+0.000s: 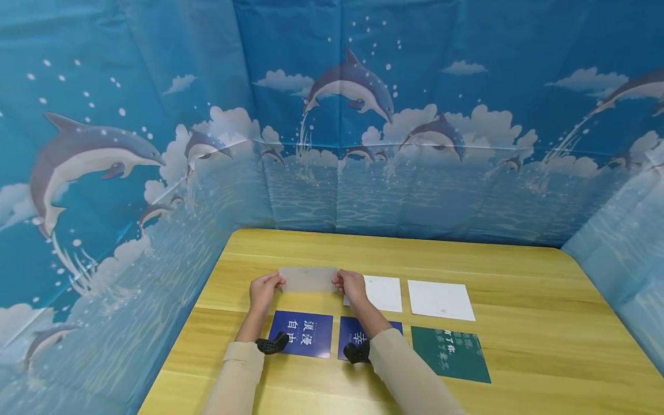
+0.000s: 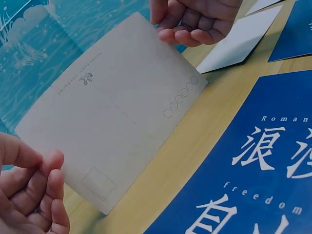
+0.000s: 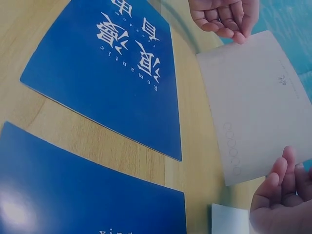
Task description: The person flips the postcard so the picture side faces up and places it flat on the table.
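Observation:
A postcard (image 1: 308,280) is held up on edge above the far left of the table, its plain printed side towards me. In the left wrist view the postcard (image 2: 117,107) shows a small bird drawing, a dotted line, a row of circles and a stamp box. My left hand (image 1: 263,291) pinches its left edge between thumb and fingers. At the opposite edge my right hand (image 1: 354,286) grips it, fingers in front and the thumb mostly hidden in the right wrist view. Below lies a blue postcard (image 1: 311,337) with white Chinese characters.
Two white-side-up cards, a partly covered card (image 1: 383,293) and another white card (image 1: 441,300), lie to the right. In the nearer row are a second blue postcard (image 1: 346,334), under my right forearm, and a green postcard (image 1: 450,354). A dolphin-print curtain (image 1: 332,190) stands behind the wooden table (image 1: 550,323).

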`<state>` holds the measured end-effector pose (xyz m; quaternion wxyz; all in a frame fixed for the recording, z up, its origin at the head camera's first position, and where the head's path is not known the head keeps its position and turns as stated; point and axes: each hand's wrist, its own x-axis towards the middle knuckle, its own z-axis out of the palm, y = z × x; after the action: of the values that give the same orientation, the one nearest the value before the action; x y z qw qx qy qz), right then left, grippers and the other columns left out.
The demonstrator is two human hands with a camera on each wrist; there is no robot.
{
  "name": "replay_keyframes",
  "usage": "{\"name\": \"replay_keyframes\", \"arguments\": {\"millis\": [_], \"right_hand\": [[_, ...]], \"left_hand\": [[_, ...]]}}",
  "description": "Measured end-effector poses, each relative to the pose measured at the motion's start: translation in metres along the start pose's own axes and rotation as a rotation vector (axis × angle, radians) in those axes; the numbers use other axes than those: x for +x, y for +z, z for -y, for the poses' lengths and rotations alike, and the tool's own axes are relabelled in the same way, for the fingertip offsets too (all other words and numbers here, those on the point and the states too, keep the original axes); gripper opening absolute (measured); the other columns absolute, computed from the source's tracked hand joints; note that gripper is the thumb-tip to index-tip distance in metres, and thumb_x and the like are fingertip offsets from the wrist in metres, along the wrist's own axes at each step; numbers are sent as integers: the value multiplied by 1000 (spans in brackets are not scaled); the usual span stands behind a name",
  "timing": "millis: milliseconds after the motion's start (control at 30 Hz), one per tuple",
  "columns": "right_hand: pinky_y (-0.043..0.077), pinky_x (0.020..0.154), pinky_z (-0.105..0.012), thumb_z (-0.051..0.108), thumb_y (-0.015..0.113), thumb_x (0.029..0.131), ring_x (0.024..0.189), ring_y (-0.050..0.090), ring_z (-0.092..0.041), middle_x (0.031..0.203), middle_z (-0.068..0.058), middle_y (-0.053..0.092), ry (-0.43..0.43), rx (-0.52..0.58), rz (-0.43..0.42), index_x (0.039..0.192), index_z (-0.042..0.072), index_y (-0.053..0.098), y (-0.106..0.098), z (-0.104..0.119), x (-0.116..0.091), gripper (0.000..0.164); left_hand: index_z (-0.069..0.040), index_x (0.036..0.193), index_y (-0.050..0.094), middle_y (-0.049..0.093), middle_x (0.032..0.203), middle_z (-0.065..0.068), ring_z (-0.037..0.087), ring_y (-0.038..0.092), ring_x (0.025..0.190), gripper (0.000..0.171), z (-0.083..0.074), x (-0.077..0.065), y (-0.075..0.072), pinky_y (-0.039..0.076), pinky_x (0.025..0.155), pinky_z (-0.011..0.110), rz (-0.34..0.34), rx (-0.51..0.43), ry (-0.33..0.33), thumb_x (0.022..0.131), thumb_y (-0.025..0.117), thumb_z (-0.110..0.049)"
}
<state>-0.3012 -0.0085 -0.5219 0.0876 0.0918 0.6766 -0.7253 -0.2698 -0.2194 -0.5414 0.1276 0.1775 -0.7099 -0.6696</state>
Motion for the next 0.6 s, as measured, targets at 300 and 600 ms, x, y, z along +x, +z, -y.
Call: {"name": "replay_keyframes", "arguments": {"millis": [300, 600], "right_hand": [[46, 60, -30, 6, 44, 88, 55, 53, -11, 66, -8, 61, -3, -62, -4, 83, -9, 62, 0, 5, -9, 24], [45, 58, -28, 6, 42, 90, 54, 49, -11, 66, -10, 60, -1, -103, 14, 87, -12, 65, -1, 6, -12, 29]], "left_hand": [[11, 93, 66, 67, 78, 10, 25, 61, 77, 23, 4, -2, -3, 48, 75, 33, 21, -36, 1, 89, 54, -9], [8, 91, 68, 66, 78, 14, 34, 60, 81, 24, 9, -6, -6, 48, 73, 37, 61, -51, -2, 87, 52, -9]]}}
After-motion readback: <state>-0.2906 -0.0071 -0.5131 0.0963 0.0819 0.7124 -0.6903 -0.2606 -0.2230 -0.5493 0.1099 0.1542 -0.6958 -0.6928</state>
